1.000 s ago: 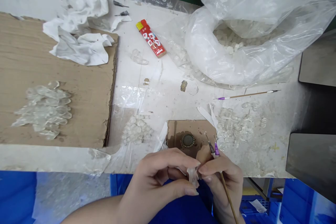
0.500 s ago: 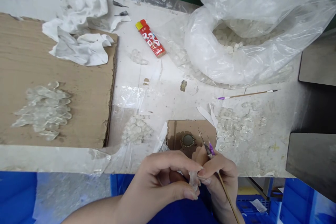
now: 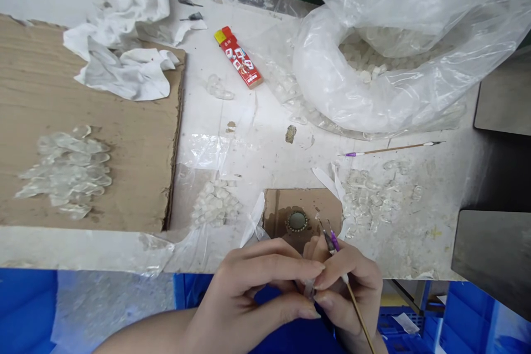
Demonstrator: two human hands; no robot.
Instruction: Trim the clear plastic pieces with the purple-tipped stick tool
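Note:
My left hand [image 3: 253,287] and my right hand [image 3: 350,287] meet at the front table edge. Between their fingers, a small transparent piece [image 3: 309,289] is mostly hidden. My right hand also grips a thin bamboo-handled brush [image 3: 357,304] with a purple collar, its dark tip pointing up and away. Just beyond my fingers, a round metal-rimmed ornament [image 3: 297,221] lies on a cardboard scrap [image 3: 277,204]. To the right of that scrap is a heap of transparent pieces [image 3: 367,199], and another heap [image 3: 215,204] lies to its left.
A large plastic bag [image 3: 373,50] of transparent pieces fills the back right. A second brush [image 3: 392,149] lies before it. A red tube [image 3: 239,58], crumpled white cloth [image 3: 120,44] and a cardboard sheet [image 3: 136,177] bearing more pieces lie on the white table [image 3: 265,105].
My hands have closed further around the transparent piece, now more hidden. The brush tip has shifted slightly, and the view has tilted a little.

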